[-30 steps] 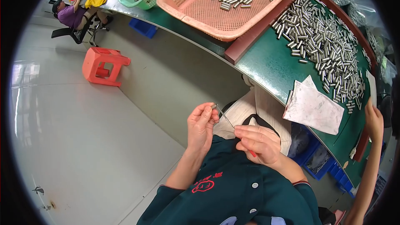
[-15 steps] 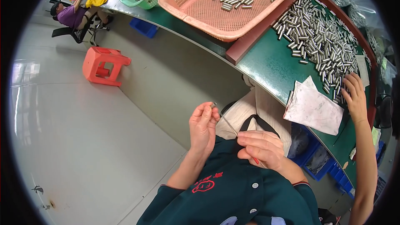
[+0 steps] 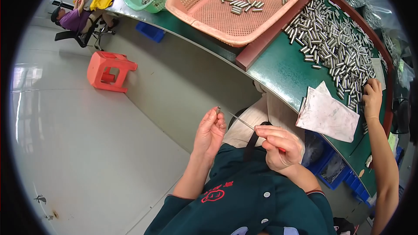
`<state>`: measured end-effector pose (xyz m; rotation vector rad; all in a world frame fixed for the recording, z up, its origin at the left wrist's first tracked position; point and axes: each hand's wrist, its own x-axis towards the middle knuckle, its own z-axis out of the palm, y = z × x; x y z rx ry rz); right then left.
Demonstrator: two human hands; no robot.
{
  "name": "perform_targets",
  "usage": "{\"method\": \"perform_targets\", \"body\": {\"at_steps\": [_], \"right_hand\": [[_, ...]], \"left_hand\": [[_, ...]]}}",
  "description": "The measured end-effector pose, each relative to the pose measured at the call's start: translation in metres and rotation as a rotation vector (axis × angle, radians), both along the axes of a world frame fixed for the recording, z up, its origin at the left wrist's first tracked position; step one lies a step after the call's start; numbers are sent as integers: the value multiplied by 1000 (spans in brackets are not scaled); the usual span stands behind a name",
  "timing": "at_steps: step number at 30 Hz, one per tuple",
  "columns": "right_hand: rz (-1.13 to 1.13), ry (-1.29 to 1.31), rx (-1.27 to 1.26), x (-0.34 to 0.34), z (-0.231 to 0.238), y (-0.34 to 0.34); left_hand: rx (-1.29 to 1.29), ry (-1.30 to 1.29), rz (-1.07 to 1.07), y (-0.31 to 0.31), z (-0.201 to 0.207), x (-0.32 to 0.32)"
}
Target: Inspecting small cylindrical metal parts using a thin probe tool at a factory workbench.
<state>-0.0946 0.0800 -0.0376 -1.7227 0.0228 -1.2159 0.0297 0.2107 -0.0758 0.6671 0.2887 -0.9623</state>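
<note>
Metal piece, short and small, pinched between thumb and fingers of the left hand, its end poking out at the top. Held in front of the body, off the green table. Right hand grasps a thin rod, red part showing by the palm.

Change: a second ago the rod's tip appeared to meet the piece; now a clear gap — the right hand has drawn away to the right, while the left has barely shifted. Reads as a pause in contact between rod and piece, with neither let go.

Co-worker's hand has come down to the edge of the pile of metal pieces, near a stained cloth; fingers curled, grasp cannot be told.
</note>
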Motion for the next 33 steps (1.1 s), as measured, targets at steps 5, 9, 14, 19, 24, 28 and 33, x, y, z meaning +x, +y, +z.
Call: {"method": "perform_targets", "body": {"at_steps": [5,9,14,19,24,28,33], "right_hand": [[-59,-39,30,-6,3,-9],[-176,-217,281,-12,-3,-18],[-475,-266,443,-43,-7,-48],[-786,-332,303,-76,0,-69],[-874,-355,519,-89,2,-89],[-900,-391,584,-102,-3,-96],[-874,-417,605,-101,-5,-98]], "left_hand": [[83,-77,-14,-14,1,-3],[163,-237,71,-17,15,-5],[255,-830,-125,-55,37,-24],[116,-1853,-149,-116,67,-37],[-92,-2223,-61,-163,95,-56],[-63,-2372,-498,-189,63,-58],[-123,-2379,-366,-191,66,-53]]}}
